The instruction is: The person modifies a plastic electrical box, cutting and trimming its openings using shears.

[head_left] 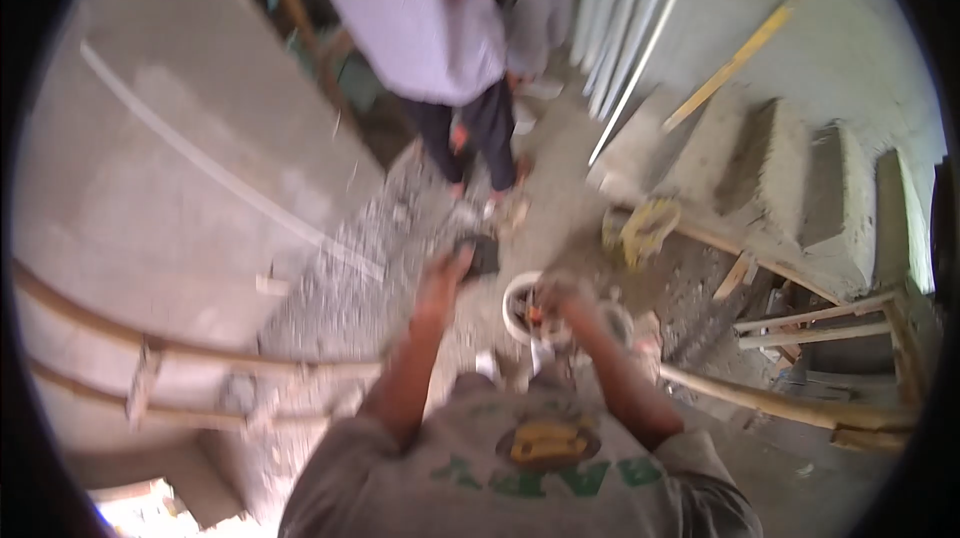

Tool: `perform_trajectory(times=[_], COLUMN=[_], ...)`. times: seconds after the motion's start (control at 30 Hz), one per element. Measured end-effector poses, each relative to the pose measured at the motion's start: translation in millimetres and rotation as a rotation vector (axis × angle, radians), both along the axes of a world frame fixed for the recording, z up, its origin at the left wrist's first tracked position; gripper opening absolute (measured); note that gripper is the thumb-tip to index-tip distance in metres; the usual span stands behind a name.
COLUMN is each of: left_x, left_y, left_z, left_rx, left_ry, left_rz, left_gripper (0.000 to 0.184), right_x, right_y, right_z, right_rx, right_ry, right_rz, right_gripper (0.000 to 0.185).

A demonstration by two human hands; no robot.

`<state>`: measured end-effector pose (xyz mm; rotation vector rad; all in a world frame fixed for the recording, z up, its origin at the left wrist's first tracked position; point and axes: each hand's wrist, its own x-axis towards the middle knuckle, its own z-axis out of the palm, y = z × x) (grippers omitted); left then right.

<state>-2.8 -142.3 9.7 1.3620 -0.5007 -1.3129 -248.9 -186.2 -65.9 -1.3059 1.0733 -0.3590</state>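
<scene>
My left hand (445,273) reaches forward with its fingers over the near-left edge of a dark, squarish object (482,255). It seems to grip that object, whose exact kind is blurred. Over the right side of a pale round bucket (512,310) is my right hand (565,298), smeared by motion. Inside the bucket are mixed items, with something orange-red (535,315) among them. Whether my right fingers hold anything is not visible.
Ahead stands a person in a light purple shirt (415,23), with another person behind. Concrete stairs (770,168) rise at the right, with a yellow bar (730,63) on them. A yellowish bucket (640,231) sits near their foot. Wooden poles (200,353) run along the left.
</scene>
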Motion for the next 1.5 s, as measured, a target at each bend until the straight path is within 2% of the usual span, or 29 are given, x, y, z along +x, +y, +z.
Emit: perform_trajectory(times=[0.03, 0.07, 0.1, 0.17, 0.23, 0.27, 0.37, 0.47, 0.57, 0.67, 0.97, 1.07, 1.17, 1.3, 1.47, 1.5], left_x=[-1, -5, -9, -10, -16, -17, -24, -27, -31, -33, -42, -42, -43, -42, -32, -32], left_y=[2, -3, -5, -2, -2, 0, 4, 6, 15, 20, 25, 26, 25, 24, 27, 27], left_z=[-22, 4, 33, 40, 46, 44, 53, 64, 65, 64, 68, 68, 71, 70, 70, 71], left_rx=[-0.217, -0.209, -0.214, -0.249, -0.280, -0.298, -0.323, -0.328, -0.320, -0.344, -0.336, -0.337, -0.326, -0.322, -0.298, -0.291], left_ry=[0.113, 0.118, 0.123, 0.145, 0.174, 0.196, 0.239, 0.206, 0.137, 0.114, 0.087, 0.060, 0.021, -0.028, -0.288, -0.328], left_rz=[0.156, 0.138, 0.109, 0.125, 0.132, 0.137, 0.197, 0.200, 0.171, 0.153, 0.122, 0.114, 0.115, 0.144, 0.036, 0.020], left_gripper=[0.035, 0.031, 0.027, 0.023, 0.021, 0.022, 0.023, 0.022, 0.021, 0.022, 0.026, 0.027, 0.027, 0.023, 0.025, 0.026], right_x=[1, 6, 9, 14, 21, 24, 28, 33, 33, 30, 31, 33, 34, 36, 36, 36], right_y=[-5, -10, -7, -2, -6, -6, -7, -9, -14, -24, -27, -27, -31, -32, -39, -39], right_z=[35, 71, 87, 108, 137, 144, 155, 162, 186, 183, 182, 188, 177, 170, 168, 166], right_rx=[0.077, 0.238, 0.189, 0.077, -0.304, -0.493, -0.706, -0.846, -0.932, -0.941, -0.894, -0.732, -0.718, -0.406, 0.057, 0.019], right_ry=[-0.048, -0.088, -0.105, -0.148, -0.077, -0.038, -0.161, -0.158, -0.032, 0.028, -0.016, -0.003, -0.091, -0.208, -0.242, -0.232], right_rz=[-0.013, -0.074, -0.050, -0.027, 0.017, 0.039, 0.038, 0.080, 0.194, 0.301, 0.369, 0.379, 0.357, 0.368, 0.406, 0.410], right_gripper=[0.023, 0.022, 0.022, 0.022, 0.022, 0.023, 0.022, 0.021, 0.018, 0.015, 0.017, 0.020, 0.031, 0.029, 0.026, 0.026])
